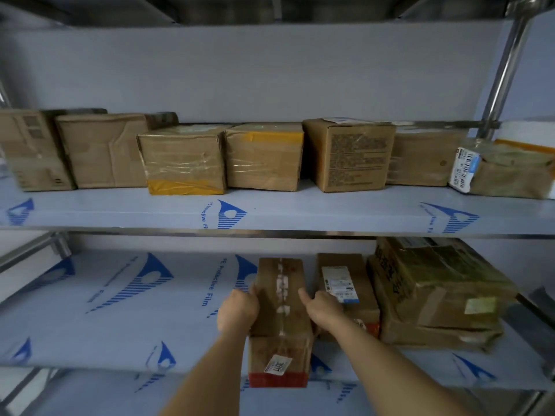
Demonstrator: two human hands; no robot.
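A long brown cardboard box (280,298) with clear tape along its top and red tape at its near end lies on the lower shelf (105,319), its near end jutting past the front edge. My left hand (237,310) grips its left side. My right hand (322,306) holds its right side, thumb lying on the top. A small white label is stuck on the box's near face.
To the right on the lower shelf lie a flat labelled box (345,283) and a stack of two large taped boxes (435,292). The upper shelf (270,208) carries a row of several cardboard boxes (264,156). A steel post (504,70) rises at right.
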